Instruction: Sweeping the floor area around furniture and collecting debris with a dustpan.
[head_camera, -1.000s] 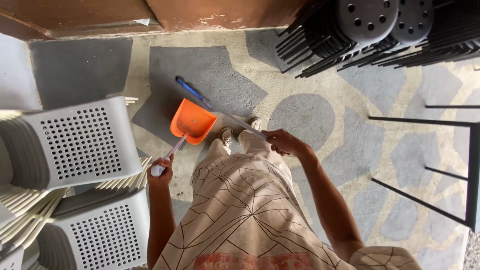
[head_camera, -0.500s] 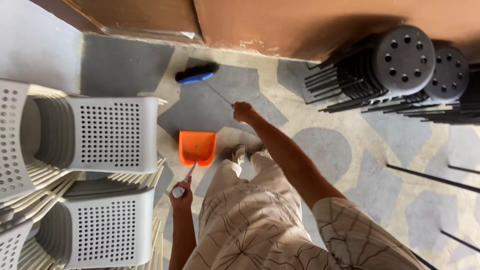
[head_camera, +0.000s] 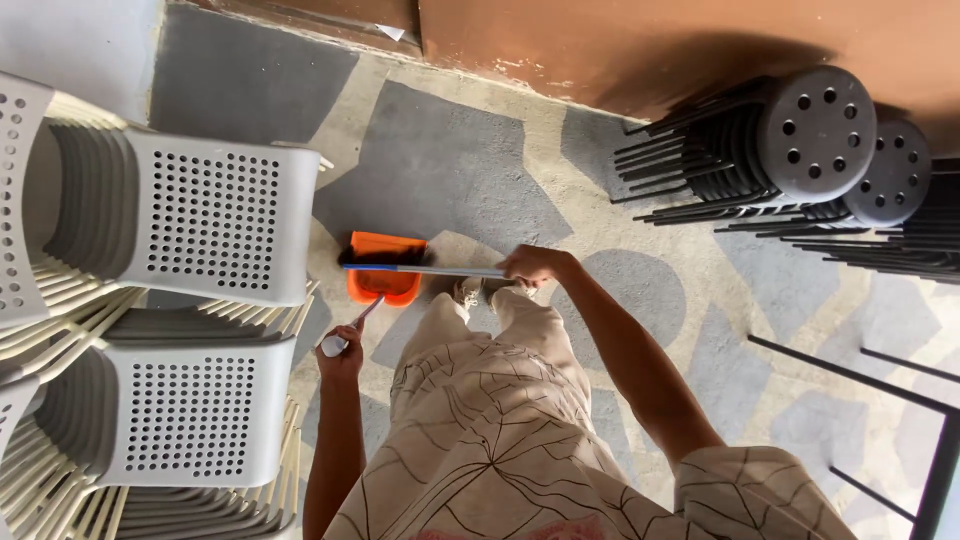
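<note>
Swung from the far floor, the broom (head_camera: 425, 270) now lies across the orange dustpan (head_camera: 385, 283), gripped by the right hand (head_camera: 530, 265); the left hand (head_camera: 342, 350) clasps the dustpan's handle, near the stacked chairs (head_camera: 215, 225).

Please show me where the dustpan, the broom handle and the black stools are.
dustpan (head_camera: 385, 285): head view, on its orange tray.
broom handle (head_camera: 430, 270): head view, middle of the shaft.
black stools (head_camera: 815, 130): head view, round seat of the nearer stack.
</note>
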